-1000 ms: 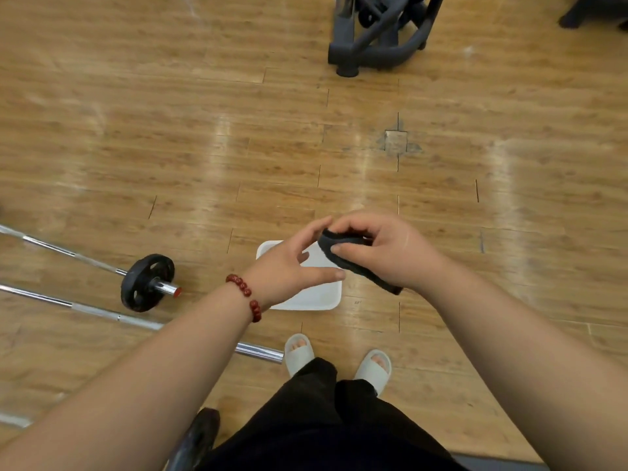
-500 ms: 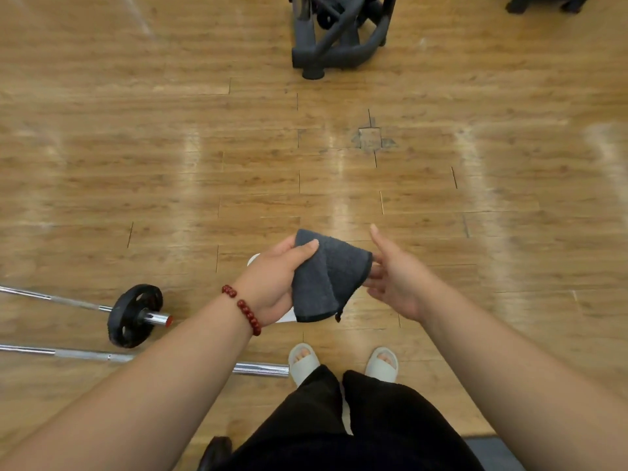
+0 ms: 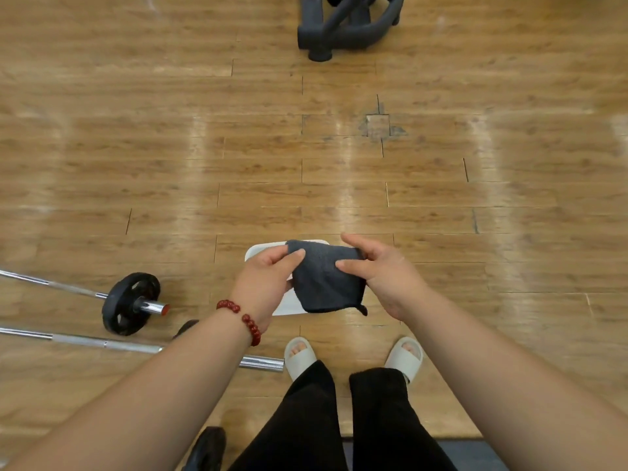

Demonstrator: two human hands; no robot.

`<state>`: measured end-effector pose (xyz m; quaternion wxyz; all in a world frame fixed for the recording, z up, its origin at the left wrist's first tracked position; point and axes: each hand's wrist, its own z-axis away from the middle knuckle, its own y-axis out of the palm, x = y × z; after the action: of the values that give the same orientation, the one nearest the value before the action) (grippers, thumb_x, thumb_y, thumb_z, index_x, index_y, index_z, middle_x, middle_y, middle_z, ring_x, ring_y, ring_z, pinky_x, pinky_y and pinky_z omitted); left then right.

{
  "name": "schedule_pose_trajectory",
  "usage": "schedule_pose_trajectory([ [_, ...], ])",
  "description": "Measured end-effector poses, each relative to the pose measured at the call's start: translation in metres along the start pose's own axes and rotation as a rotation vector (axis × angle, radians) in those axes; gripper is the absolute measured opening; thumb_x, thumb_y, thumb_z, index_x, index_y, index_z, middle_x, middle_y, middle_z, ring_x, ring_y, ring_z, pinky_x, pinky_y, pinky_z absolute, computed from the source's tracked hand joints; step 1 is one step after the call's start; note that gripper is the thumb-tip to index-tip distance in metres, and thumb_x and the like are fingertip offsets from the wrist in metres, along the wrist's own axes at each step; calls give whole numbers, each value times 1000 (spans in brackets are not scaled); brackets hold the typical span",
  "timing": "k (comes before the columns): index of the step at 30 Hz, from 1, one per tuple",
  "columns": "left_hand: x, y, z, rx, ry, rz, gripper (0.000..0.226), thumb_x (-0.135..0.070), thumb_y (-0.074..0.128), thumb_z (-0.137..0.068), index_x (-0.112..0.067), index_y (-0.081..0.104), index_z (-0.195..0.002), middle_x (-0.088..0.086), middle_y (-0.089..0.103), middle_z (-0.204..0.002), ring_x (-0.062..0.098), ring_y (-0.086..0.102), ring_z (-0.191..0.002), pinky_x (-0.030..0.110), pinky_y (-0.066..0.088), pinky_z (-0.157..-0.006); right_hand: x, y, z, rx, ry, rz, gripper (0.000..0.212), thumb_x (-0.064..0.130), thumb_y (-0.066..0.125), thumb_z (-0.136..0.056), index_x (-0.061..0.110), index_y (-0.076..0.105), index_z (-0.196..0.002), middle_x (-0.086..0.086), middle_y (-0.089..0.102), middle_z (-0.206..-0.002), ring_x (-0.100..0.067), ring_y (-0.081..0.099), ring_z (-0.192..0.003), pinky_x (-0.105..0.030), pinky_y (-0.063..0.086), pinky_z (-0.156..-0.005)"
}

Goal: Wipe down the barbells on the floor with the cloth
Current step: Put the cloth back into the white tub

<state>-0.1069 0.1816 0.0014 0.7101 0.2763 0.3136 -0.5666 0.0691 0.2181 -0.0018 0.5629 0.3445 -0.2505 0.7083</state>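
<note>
Two hands are sharing one cloth, with both barbells lying off to the left

The left hand and the right hand are each pinching the dark grey cloth between thumb and fingers, holding it spread in the air between them, over a white tray. The barbells are lying on the floor, left of and lower than the left hand: a loaded barbell carrying a black plate, and closer to the feet a bare bar passing under the left forearm. Their long axes are running left to right, near ends pointing toward the person. The left hand is sitting nearer, so wiping is probably calling for a leftward turn and a crouch. The glossy wooden floor is spreading wide beyond the hands, a dark machine base standing far ahead
</note>
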Motion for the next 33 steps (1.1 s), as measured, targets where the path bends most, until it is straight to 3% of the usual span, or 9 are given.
schedule_pose_trajectory([
  [3, 15, 8, -22, -197, 78, -225, 16, -27, 66, -88, -14, 74, -86, -16, 58, -115, 3, 52, -105, 24, 38, -88, -15, -14, -22, -70, -107, 348, 10, 17, 68, -87, 26, 70, -85, 8, 66, -87, -4, 58, -77, -10, 43, -61],
  [5, 29, 15, -42, -240, 99, -201, 16, -28, 66, -88, -15, 72, -80, -21, 53, -121, 0, 49, -110, 22, 34, -91, -29, -22, -42, -97, -162, 440, 21, 21, 67, -88, 29, 62, -70, 12, 56, -86, -3, 53, -78, -12, 38, -65],
  [8, 56, 26, -84, -240, 51, -116, 17, -32, 62, -91, -23, 69, -79, -12, 65, -93, 5, 56, -91, 18, 42, -75, -59, -33, -86, -92, -147, 432, 17, 27, 61, -92, 25, 60, -76, 6, 52, -108, -9, 52, -100, -16, 39, -79],
  [10, 81, 31, -122, -234, 23, -80, 20, -35, 59, -92, -22, 69, -79, -7, 66, -83, 12, 60, -87, 22, 47, -76, -83, -39, -120, -70, -135, 454, 19, 33, 52, -97, 21, 55, -82, 3, 56, -86, -14, 54, -80, -12, 38, -60],
  [15, 155, 43, -227, -81, -81, 58, 9, -23, 57, -95, -23, 62, -103, 1, 69, -104, 16, 66, -97, 32, 54, -86, -153, -47, -221, -128, 30, 184, 20, 40, 50, -97, 21, 56, -104, -3, 63, -93, -18, 57, -72, -26, 43, -51],
  [18, 200, 48, -291, -25, -110, 34, 23, -8, 55, -95, -18, 51, -116, 5, 66, -107, 18, 66, -97, 29, 57, -75, -203, -54, -289, -117, 93, -57, 16, 19, 61, -90, 21, 59, -106, -6, 66, -105, -26, 65, -93, -41, 54, -72],
  [23, 281, 46, -401, -149, -97, -1, 23, -7, 58, -92, -24, 51, -107, 4, 66, -94, 18, 68, -83, 33, 59, -72, -302, -61, -401, -237, -51, 63, 12, 21, 58, -95, 23, 59, -107, 3, 67, -103, -15, 65, -94, -33, 56, -80],
  [27, 341, 37, -470, -185, -105, -39, 30, -8, 64, -89, -19, 49, -113, 8, 65, -100, 19, 66, -83, 29, 58, -67, -370, -59, -467, -309, -93, 168, 12, 26, 54, -97, 22, 57, -108, 7, 63, -90, -12, 62, -83, -24, 50, -65],
  [33, 407, 30, -529, -130, -111, -162, 23, -12, 66, -88, -21, 49, -100, 6, 63, -106, 23, 64, -96, 40, 55, -87, -437, -59, -515, -383, 1, 112, 9, 27, 54, -97, 27, 53, -106, 10, 58, -87, -7, 57, -76, -21, 45, -58],
])
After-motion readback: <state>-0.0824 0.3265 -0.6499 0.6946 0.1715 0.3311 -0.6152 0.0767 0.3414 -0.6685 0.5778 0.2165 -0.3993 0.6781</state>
